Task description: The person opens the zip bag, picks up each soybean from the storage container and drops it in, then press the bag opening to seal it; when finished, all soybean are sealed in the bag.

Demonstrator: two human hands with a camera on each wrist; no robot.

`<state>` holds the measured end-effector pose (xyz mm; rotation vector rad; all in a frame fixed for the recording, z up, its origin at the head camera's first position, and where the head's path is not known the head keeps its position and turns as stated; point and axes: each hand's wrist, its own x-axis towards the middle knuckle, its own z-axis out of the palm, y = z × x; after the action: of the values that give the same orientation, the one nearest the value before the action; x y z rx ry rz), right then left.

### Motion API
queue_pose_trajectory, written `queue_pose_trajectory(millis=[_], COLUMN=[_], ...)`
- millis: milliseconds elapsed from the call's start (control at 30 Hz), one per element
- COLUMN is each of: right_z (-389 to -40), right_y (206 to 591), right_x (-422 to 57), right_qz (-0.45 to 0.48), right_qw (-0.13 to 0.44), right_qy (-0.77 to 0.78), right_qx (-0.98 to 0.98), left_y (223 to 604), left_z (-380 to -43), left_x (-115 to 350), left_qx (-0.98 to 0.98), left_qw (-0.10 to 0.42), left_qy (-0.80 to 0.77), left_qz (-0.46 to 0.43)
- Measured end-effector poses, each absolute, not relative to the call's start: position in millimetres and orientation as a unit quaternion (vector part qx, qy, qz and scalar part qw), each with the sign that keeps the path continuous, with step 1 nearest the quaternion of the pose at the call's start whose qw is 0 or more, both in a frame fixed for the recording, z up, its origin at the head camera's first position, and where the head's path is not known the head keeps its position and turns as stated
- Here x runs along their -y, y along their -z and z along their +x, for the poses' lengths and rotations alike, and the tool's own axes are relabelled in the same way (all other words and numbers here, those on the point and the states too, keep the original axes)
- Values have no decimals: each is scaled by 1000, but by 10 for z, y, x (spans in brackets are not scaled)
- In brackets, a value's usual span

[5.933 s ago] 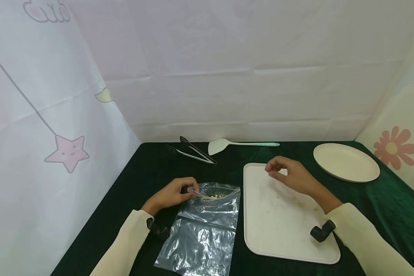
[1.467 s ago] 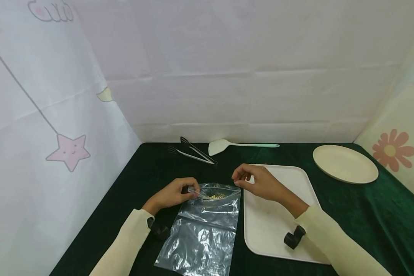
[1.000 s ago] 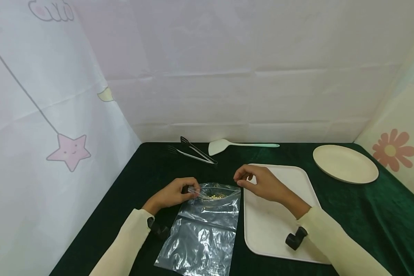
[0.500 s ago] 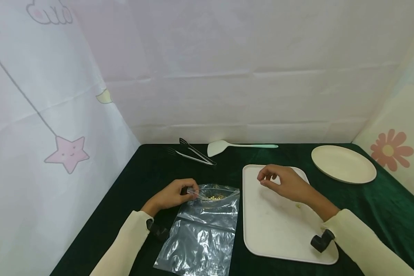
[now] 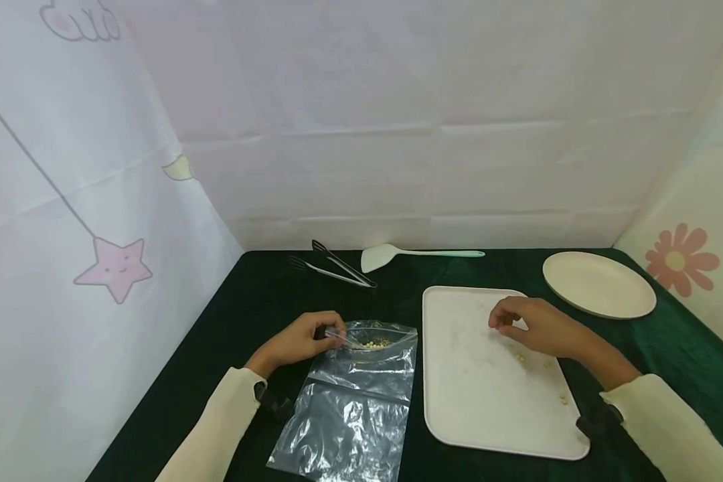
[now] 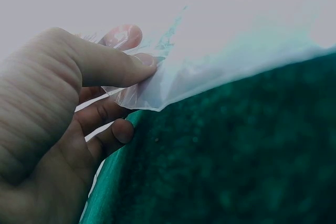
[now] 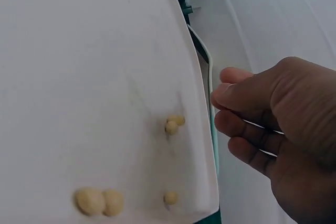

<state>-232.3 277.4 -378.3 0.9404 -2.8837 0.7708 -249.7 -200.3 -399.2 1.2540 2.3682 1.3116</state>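
Observation:
My left hand [image 5: 298, 341] pinches the top left corner of a clear zip bag [image 5: 349, 422] between thumb and fingers; the left wrist view shows the thumb [image 6: 118, 67] on the plastic. The bag lies flat, its mouth parted, with many small yellow beans [image 5: 376, 343] just inside. Above the white tray [image 5: 476, 402] hovers my right hand [image 5: 536, 325], fingers loosely bent and thumb close to the index finger. Nothing shows between them in the right wrist view. Several pale yellow beans [image 7: 90, 201] lie scattered on the tray near its right side.
Metal tongs [image 5: 343, 271] and a pale spatula [image 5: 378, 257] lie along the back of the green cloth [image 5: 265, 294]. An oval cream plate [image 5: 599, 284] stands at the back right. Pale printed curtains surround the table.
From beside the bag mouth, my right hand has moved right over the tray, uncovering scattered beans there. My left hand keeps its hold on the bag corner.

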Motion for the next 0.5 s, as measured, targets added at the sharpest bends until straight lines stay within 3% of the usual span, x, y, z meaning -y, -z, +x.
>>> queue_pose_trajectory(millis=[500], right_z=[-2227], right_y=[3796], right_x=[-2877], right_qz=[304], right_qw=[-61], right_qy=[-214], right_qx=[926], left_y=[3997], left_z=[-2503], left_x=[2001], left_qx=[-788], left_qw=[78], left_qy=[-439], left_qz=[425])
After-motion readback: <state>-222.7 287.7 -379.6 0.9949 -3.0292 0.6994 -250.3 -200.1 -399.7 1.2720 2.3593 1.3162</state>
